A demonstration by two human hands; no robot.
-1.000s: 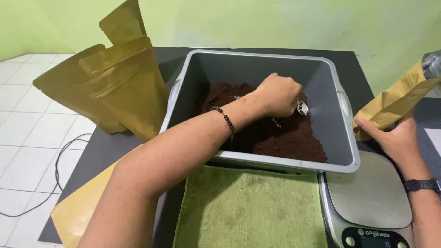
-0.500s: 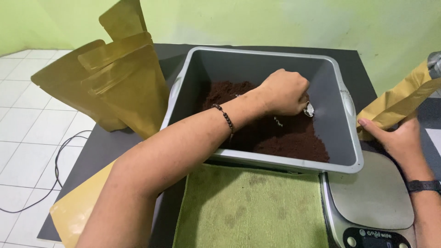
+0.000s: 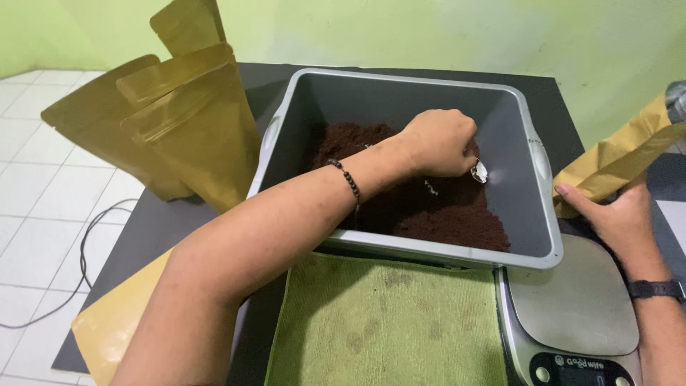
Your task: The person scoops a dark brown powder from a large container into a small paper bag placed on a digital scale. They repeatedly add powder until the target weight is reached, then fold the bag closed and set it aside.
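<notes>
Gripping a spoon (image 3: 479, 170) in the closed left hand (image 3: 439, 143) over brown grounds (image 3: 443, 214), right hand (image 3: 622, 218) clasping gold pouch (image 3: 618, 157).

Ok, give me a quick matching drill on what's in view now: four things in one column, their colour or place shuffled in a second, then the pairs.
Things:
1. tub
2. cloth
3. scale
4. left hand

Place or colour:
A. green, spread in front of the tub
B. grey, holding dark brown grounds
C. inside the tub, closed on a spoon
D. silver platform, at the tub's right front corner

Pairs: 1-B, 2-A, 3-D, 4-C
</notes>
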